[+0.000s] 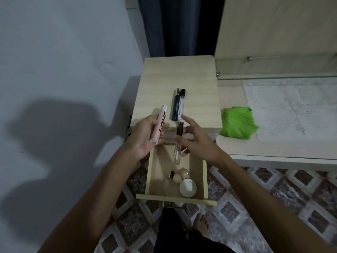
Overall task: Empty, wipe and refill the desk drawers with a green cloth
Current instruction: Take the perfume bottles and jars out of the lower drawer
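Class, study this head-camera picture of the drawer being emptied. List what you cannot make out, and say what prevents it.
1. Pink tube: its lettering is partly covered by the left hand.
2. Clear bottle: whether the right hand pinches it or only nears it; the fingers overlap it and are blurred.
3. Glass bottle in the drawer: outline faint in dim light.
4. Lower drawers: hidden beneath the open one.
5. Labels on the two bottles on the cabinet top: too small.

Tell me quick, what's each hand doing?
Left hand: grips the pink tube.
Right hand: pinches the clear slim bottle over the drawer.
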